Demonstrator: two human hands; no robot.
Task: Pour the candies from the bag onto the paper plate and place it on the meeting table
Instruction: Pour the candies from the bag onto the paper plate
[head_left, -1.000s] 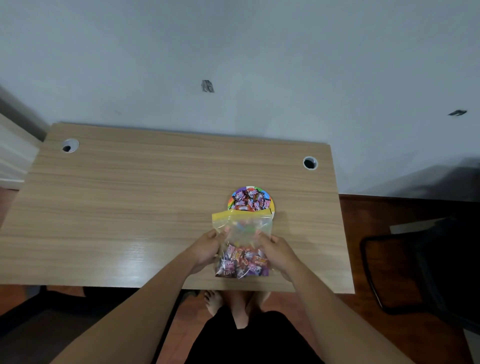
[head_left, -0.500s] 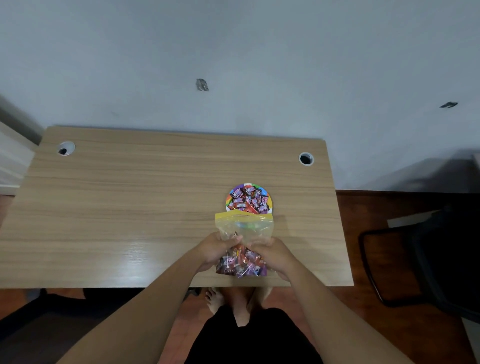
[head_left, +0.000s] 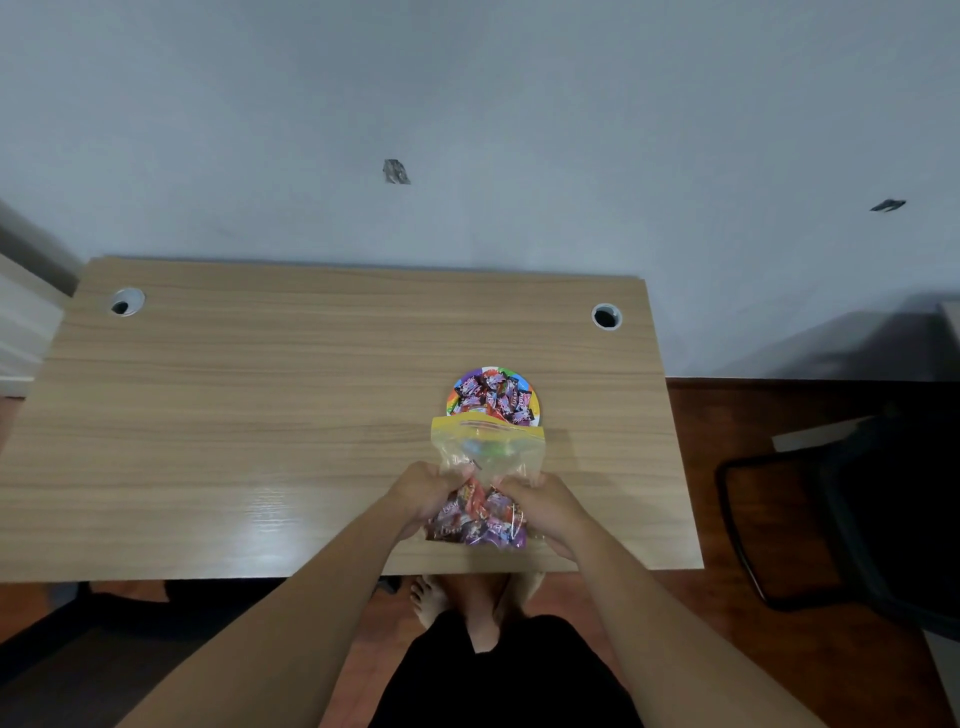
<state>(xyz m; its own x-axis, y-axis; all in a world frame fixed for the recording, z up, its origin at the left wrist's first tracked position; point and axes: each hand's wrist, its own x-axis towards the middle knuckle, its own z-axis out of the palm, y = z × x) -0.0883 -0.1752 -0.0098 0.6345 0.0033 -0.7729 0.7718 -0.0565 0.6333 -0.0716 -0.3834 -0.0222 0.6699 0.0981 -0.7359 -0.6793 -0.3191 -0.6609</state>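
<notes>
Right now both hands are pinched shut on the bag (head_left: 485, 467) at its middle, the left hand (head_left: 423, 493) and the right hand (head_left: 543, 512) bunching the clear film just above the candies (head_left: 480, 519) left inside, low of centre in the frame. That film looks thin, soft and slippery, so it will crumple instead of holding a shape; the wrapped sweets seem light but loose, likely to shift as one lump and then spill suddenly. A safer hold is probably the bottom corners, with the yellow zip edge kept pointing at the plate (head_left: 534, 402). The plate sits just beyond the bag's mouth, centre-right, already heaped; being paper, it will likely flex, so it should be lifted from under both sides of the rim. The desk (head_left: 260, 415) is bare across the whole left half, giving room to slide or turn. Its front edge lies close under the bag's bottom, and a dark chair (head_left: 841, 519) stands at right.
</notes>
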